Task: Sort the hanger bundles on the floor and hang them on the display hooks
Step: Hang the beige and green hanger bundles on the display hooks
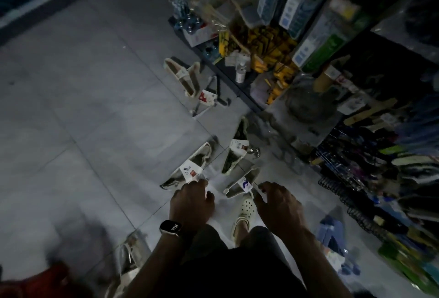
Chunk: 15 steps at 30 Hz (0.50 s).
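Left grip clutches a tagged hanger bundle — right grip pinches a second bundle

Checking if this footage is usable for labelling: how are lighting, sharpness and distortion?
Head view: dim and underexposed overall. The crowded display shelves on the right smear with motion blur and slant steeply in the wide-angle view. The grey floor tiles show soft glare. The white-labelled hanger bundles read brightest. The left hand and right hand stay dark.
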{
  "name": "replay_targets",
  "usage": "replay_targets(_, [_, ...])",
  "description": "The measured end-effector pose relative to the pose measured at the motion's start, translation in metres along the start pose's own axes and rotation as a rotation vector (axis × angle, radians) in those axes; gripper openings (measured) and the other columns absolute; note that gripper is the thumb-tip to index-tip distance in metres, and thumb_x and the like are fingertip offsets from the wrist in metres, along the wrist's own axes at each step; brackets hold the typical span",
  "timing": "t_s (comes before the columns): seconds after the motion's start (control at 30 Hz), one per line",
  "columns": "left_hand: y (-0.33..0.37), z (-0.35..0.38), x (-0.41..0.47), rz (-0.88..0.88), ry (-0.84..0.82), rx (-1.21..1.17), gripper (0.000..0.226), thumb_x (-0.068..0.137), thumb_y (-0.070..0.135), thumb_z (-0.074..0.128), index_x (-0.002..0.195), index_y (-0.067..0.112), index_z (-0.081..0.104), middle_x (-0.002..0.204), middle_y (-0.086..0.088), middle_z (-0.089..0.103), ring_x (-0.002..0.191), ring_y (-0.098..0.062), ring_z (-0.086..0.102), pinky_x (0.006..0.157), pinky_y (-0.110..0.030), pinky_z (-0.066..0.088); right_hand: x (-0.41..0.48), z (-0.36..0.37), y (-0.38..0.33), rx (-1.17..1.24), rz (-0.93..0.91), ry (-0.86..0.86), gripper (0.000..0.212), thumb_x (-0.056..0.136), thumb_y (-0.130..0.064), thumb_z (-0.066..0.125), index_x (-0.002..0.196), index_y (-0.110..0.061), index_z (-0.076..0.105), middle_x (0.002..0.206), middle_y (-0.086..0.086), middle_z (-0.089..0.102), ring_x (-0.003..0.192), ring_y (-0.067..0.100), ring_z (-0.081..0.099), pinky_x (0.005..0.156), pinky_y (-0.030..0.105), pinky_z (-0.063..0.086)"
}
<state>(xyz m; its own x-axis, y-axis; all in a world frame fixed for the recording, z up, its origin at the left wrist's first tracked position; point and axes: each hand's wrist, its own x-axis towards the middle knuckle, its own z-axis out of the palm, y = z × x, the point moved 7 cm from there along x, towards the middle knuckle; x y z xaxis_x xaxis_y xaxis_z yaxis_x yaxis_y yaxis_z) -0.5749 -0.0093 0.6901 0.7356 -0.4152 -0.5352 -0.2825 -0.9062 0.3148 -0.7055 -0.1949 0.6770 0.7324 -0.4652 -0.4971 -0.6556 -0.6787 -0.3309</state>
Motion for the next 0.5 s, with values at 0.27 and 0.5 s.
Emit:
replay_targets(0.27, [0.012,0.052,0.025,-0.136,-0.045,-0.066,0.028,0.102,0.036,0.045,0.12,0.022,0.061,0.103,0.001,0.068,0.09,-0.02,0.065,0.077,-0.034,0.054,0.063,0.033,-0.003,-0.188,-0.265,-0.112,0.037,0.1,-0.043,0.043,0.121,-0.021,0.064,0.115,0.0,0.069,0.1,0.018,0.068,0.083,0.032,0.055])
replay_targets(0.5, [-0.036,0.12,0.074,-0.257,-0.067,-0.11,0.027,0.098,0.035,0.049,0.119,0.024,0.062,0.112,-0.002,0.069,0.096,-0.024,0.068,0.08,-0.033,0.051,0.118,0.097,-0.021,-0.337,-0.447,-0.206,0.021,0.084,-0.029,0.077,0.099,-0.017,0.069,0.089,0.002,0.07,0.077,0.021,0.069,0.066,0.033,0.055])
